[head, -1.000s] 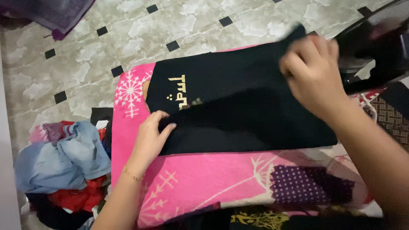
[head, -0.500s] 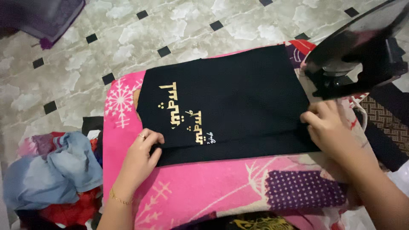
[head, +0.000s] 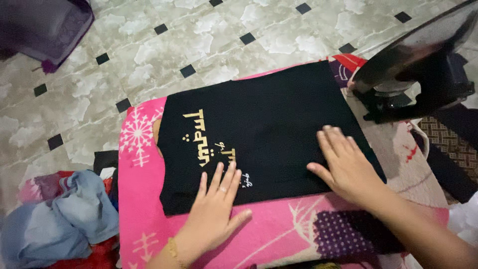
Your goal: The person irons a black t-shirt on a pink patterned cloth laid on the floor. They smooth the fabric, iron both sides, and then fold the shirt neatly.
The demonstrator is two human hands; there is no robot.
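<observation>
Both hands lie flat, palms down and fingers spread, on a folded black cloth garment with gold lettering [head: 269, 129], which rests on a pink patterned blanket [head: 144, 199]. The left hand [head: 214, 214] presses its near edge (a ring shows on one finger); the right hand [head: 346, 164] presses its right part. Neither grip closes on anything. A dark clothes iron [head: 418, 65] stands just beyond the garment's far right corner.

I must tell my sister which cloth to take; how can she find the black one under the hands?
On the pink blanket lies a flat black garment. The left hand and right hand press on it; only it bears gold lettering.
</observation>
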